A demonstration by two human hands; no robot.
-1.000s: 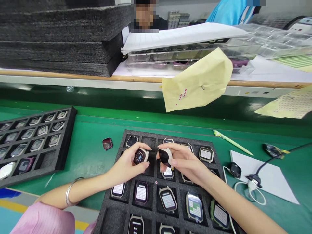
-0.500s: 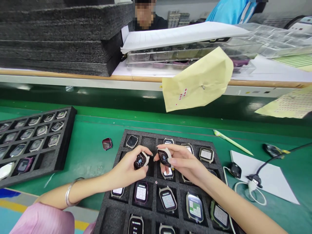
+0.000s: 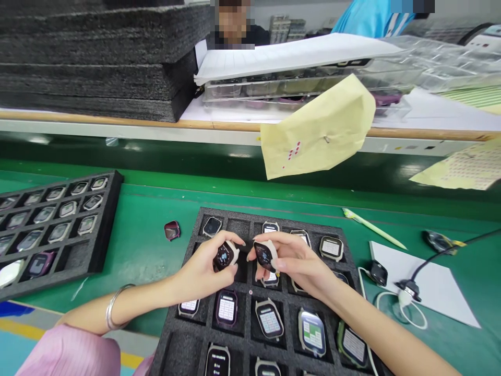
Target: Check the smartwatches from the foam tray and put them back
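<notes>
My left hand (image 3: 207, 263) grips a smartwatch body (image 3: 225, 256) by its edges, its round dial lit on a dark screen. Facing it, my right hand (image 3: 295, 256) pinches a second smartwatch body (image 3: 265, 255), pale-cased, with its screen turned to the left. Both watches are strapless and held apart, just above a black foam tray (image 3: 245, 324). Several more watches sit in the tray's compartments, among them a purple-cased one (image 3: 226, 309) and a green-cased one (image 3: 353, 342). My right hand and forearm hide part of the tray.
Another foam tray of watches (image 3: 111, 224) lies left, near a loose dark red watch (image 3: 171, 230). At right are a pen (image 3: 373, 228), white paper (image 3: 442, 292) and a charging cable (image 3: 405, 297). Stacked foam (image 3: 86, 62) stands on the shelf; a yellow paper (image 3: 319, 133) hangs down. A person sits beyond.
The watch in my right hand has tilted slightly, and my right thumb has shifted a little lower along its side. My left hand has barely moved.
</notes>
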